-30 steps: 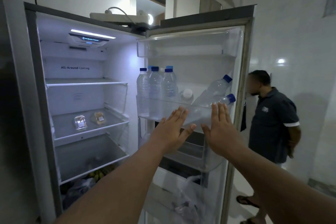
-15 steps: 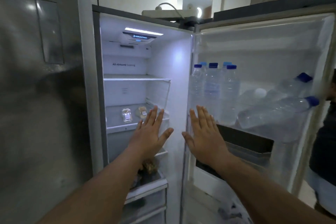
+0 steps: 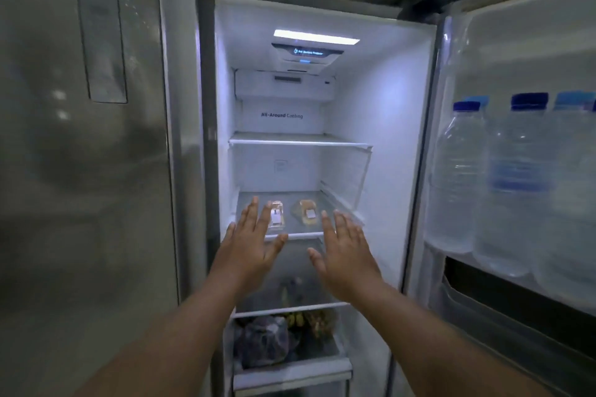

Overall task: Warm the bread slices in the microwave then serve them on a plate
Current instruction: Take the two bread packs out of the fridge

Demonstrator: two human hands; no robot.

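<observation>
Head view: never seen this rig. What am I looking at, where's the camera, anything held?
No machine here: a person wears one wide-angle camera on the head, looking forward and down at their own bare arms. The left hand and right hand reach flat and open toward an open fridge; neither holds anything. On the middle shelf lie two small wrapped packets, probably the bread, not yet touched. Water bottles stand in the door rack on the right, and dark bagged produce sits in the bottom drawer.
</observation>
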